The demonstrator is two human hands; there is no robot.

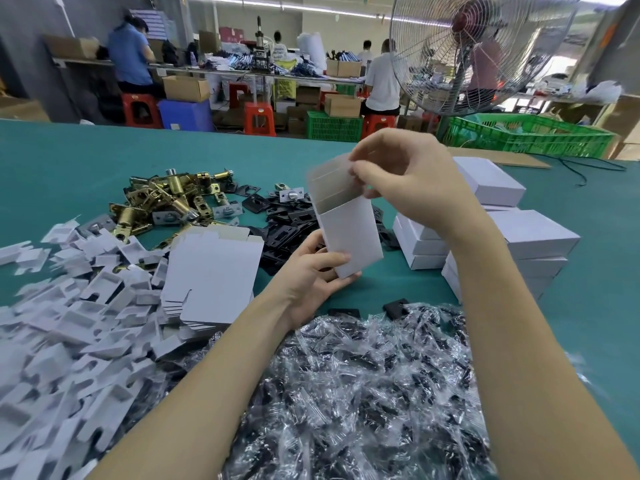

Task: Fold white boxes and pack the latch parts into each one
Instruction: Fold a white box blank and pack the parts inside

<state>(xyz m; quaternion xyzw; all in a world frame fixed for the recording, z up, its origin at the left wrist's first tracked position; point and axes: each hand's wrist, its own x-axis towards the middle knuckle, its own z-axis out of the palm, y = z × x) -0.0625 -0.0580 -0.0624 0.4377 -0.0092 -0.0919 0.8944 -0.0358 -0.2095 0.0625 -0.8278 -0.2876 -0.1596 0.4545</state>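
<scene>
I hold a white box (pixel 349 230) upright above the green table, its top end open. My left hand (pixel 313 271) grips its lower end, fingers curled round the bottom edge. My right hand (pixel 401 178) pinches the open top flap at the box's upper right. Brass and steel latch bolts (pixel 166 199) lie heaped at the back left, black strike plates (pixel 287 220) behind the box. A stack of flat unfolded boxes (pixel 211 275) lies left of my left hand. Closed white boxes (pixel 519 237) are stacked on the right.
White cardboard inserts (pixel 69 306) cover the table's left front. A mound of clear plastic bags with dark parts (pixel 363 386) fills the near middle. A standing fan (pixel 471 53) and green crates (pixel 526 136) stand beyond the table's far edge, where people work at benches.
</scene>
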